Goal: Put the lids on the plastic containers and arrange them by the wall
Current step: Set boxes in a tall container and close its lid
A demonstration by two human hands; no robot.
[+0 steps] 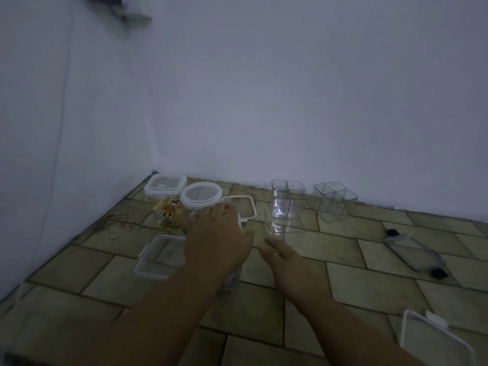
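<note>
My left hand (216, 233) lies flat on a white-rimmed lid (247, 207) that sits on a clear container; the container is mostly hidden beneath the hand. My right hand (284, 256) hovers open with relaxed fingers and holds nothing, just in front of a lidless clear container (286, 224). In the corner by the wall stand a square lidded container (165, 184) and a round-lidded container (201, 196) with colourful contents. A low lidless container (158, 257) is left of my left forearm.
Two clear divided containers (287, 192) (334, 200) stand near the wall at the right. A clear lid with black clips (414, 253) lies on the tiled floor far right. A white-rimmed lid (433, 339) is at the bottom right. White walls meet at the left corner.
</note>
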